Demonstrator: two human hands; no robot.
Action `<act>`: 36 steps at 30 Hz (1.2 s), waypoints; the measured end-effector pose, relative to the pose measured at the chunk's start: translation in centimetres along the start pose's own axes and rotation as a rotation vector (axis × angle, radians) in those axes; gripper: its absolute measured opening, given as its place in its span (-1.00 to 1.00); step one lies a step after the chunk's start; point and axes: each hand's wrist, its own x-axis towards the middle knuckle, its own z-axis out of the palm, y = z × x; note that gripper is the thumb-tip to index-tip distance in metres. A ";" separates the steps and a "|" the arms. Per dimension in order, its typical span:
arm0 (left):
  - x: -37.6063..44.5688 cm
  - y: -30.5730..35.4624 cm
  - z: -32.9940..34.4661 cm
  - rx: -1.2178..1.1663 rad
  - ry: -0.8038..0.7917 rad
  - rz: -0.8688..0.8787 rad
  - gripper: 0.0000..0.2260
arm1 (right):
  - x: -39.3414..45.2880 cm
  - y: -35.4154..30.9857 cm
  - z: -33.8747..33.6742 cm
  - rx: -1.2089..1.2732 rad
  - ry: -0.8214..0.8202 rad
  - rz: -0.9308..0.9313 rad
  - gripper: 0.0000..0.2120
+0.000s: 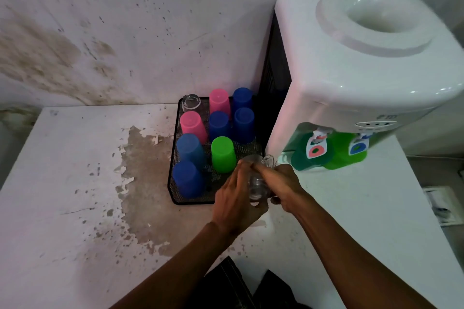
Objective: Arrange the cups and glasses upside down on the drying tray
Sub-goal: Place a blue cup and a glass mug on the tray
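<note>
A black mesh drying tray sits on the white table against the water dispenser. Upside down on it stand several blue cups, two pink cups, a green cup and a clear glass at the far left corner. Over the tray's near right corner, my left hand and my right hand both grip a clear glass, held between them. It is blurred, so its tilt is unclear.
A white water dispenser with green tap guards stands right of the tray. The stained wall rises behind. The table top left of the tray has peeled, worn paint. My dark trousers show at the bottom edge.
</note>
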 end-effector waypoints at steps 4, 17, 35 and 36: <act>1.7 0.8 -0.1 -0.179 0.033 -0.165 -0.17 | -0.1 -0.9 -0.5 0.052 -0.122 -0.004 -0.64; 7.3 1.6 3.1 -0.248 0.160 -0.623 -0.55 | 0.8 4.5 -6.3 0.147 -0.069 0.044 -0.69; 10.7 0.8 3.1 -0.116 -0.142 -0.715 -0.49 | 1.6 8.2 -8.9 0.235 -0.044 0.108 -0.89; 10.7 0.8 3.0 -0.099 -0.159 -0.721 -0.47 | 1.6 8.1 -8.8 0.236 -0.045 0.109 -0.90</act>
